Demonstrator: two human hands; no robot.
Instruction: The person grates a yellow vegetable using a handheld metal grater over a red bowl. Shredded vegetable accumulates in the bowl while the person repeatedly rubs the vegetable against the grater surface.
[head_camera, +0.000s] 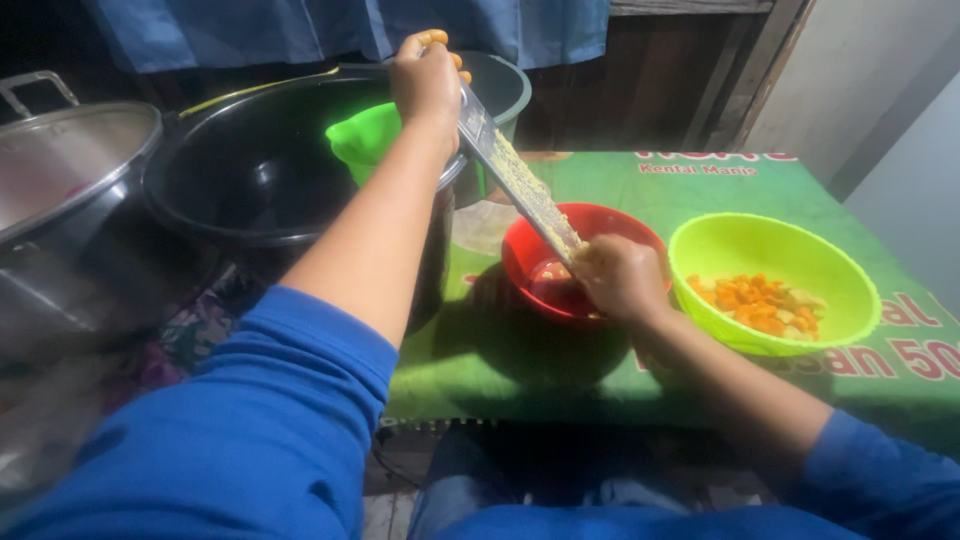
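Observation:
My left hand grips the top end of a long flat metal grater, which slopes down into a red bowl. Over that bowl, my right hand is closed on a small piece of food pressed against the grater's lower end; the piece itself is hidden by my fingers. Pale gratings cling to the grater's face. To the right of the red bowl stands a lime-green bowl holding several orange and pale chunks.
A large black pot with a bright green scoop inside stands at left, beside a steel pot. A dark green bucket sits behind. A green printed cloth covers the table. Blue fabric hangs at the back.

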